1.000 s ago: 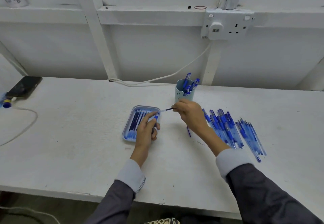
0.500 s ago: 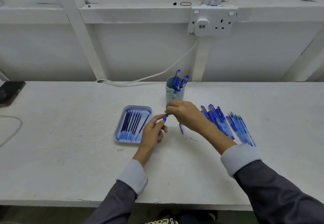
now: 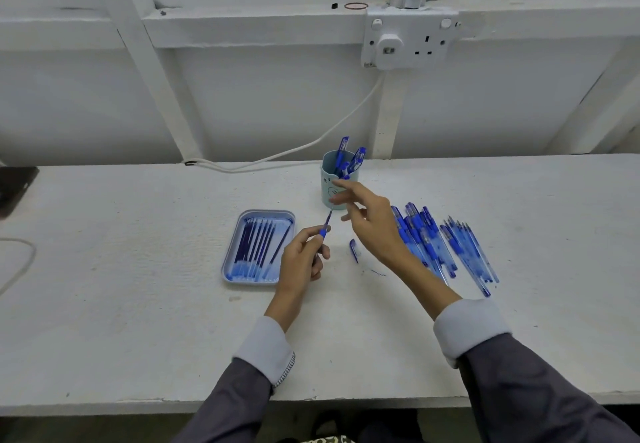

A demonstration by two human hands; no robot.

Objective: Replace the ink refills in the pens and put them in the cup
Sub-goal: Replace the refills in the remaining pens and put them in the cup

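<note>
Head view: my left hand pinches a slim blue plastic pen, tip angled up toward the pale blue round cup holding blue pens. My right hand hovers before that cup, fingers spread, grasping nothing. A light blue rectangular tray of dark refills lies just left of my left hand.

Left hand pinches a pen; right hand hovers, fingers loosely spread.
</note>
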